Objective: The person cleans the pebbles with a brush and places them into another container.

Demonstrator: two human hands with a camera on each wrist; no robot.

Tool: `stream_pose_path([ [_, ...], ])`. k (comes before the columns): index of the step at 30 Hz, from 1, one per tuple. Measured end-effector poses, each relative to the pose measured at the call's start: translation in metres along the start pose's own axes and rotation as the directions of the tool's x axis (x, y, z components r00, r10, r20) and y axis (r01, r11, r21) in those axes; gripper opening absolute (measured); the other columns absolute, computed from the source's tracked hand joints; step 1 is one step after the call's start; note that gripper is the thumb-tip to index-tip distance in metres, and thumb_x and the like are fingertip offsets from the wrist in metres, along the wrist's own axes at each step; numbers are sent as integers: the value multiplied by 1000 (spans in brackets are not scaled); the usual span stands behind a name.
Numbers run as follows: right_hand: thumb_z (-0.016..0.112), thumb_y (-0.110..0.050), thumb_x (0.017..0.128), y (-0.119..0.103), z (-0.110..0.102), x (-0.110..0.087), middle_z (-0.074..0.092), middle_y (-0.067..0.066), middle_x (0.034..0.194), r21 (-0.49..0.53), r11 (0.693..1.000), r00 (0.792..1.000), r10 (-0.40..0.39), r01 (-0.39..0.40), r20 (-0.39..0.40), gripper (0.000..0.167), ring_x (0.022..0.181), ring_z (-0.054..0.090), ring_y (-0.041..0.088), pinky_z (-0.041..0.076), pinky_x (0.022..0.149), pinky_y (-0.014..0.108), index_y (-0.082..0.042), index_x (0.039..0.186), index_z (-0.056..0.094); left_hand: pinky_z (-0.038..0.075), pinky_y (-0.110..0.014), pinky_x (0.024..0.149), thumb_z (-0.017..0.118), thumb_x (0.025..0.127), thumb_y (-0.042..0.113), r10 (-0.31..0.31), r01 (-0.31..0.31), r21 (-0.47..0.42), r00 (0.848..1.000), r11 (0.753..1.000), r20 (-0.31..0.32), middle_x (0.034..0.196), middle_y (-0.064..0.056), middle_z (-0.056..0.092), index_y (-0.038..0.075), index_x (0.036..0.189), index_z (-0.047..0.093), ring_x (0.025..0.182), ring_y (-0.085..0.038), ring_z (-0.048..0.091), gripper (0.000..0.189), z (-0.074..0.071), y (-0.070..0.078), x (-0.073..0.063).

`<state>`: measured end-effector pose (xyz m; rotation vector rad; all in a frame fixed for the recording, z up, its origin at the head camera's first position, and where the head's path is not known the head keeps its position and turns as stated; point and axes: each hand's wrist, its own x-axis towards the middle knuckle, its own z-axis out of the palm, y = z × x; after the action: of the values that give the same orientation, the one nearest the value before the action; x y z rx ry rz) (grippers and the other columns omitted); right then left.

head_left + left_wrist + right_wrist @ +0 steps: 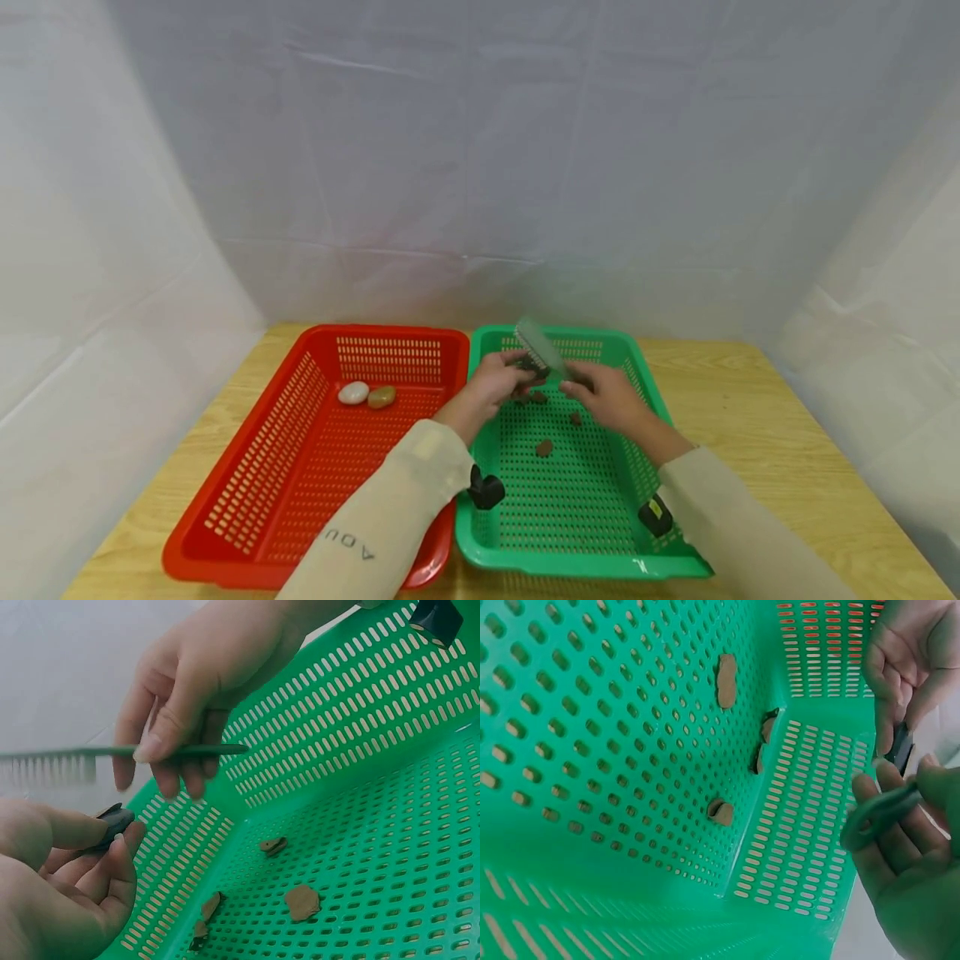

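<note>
The right hand (611, 398) pinches a green brush (542, 350) by its thin handle, thumb on top and fingers curled beneath, the bristled end sticking out past the fingertips and away over the far end of the green basket (645, 367). Just beside it, the left hand (491, 385) holds a small dark stone (114, 823) between thumb and curled fingers, close under the bristles but, as far as the left wrist view shows, not touching them. Below both hands a few brown stones (544, 447) lie scattered on the basket floor. Off beyond the left hand, a red basket (247, 467) holds a white stone (353, 392) and a tan stone (382, 397) that touch each other. Both baskets sit on a wooden table (757, 417). The dark stone looks hard, smooth and light, so it could slip from a loose pinch; a grip across its flat faces, leaving an edge bare, seems best. The brush looks light and stiff in the handle with springy bristles, and holding it near the handle end, as now, should give good control
</note>
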<state>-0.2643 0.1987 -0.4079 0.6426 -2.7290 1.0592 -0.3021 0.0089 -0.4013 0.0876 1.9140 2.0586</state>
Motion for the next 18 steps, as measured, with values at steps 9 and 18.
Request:
stream_pose_path([
  [9,57,-9,98,3,1,0,68,5,83,40,999,986,30,-37,164,33,63,56,11,46,56,29,2,129,59,54,-35,75,59,90,-10,5,-2,77,999,997,-31,115,-25,64,-8,128,56,62,-11,56,39,0,-4,1],
  [18,56,-7,98,2,-1,0,70,16,86,55,995,983,73,-84,167,33,64,58,13,44,54,29,7,127,58,48,-27,66,57,92,-9,5,-5,54,1000,999,7,115,-24,66,-5,131,56,61,-8,55,39,-1,-3,-1],
])
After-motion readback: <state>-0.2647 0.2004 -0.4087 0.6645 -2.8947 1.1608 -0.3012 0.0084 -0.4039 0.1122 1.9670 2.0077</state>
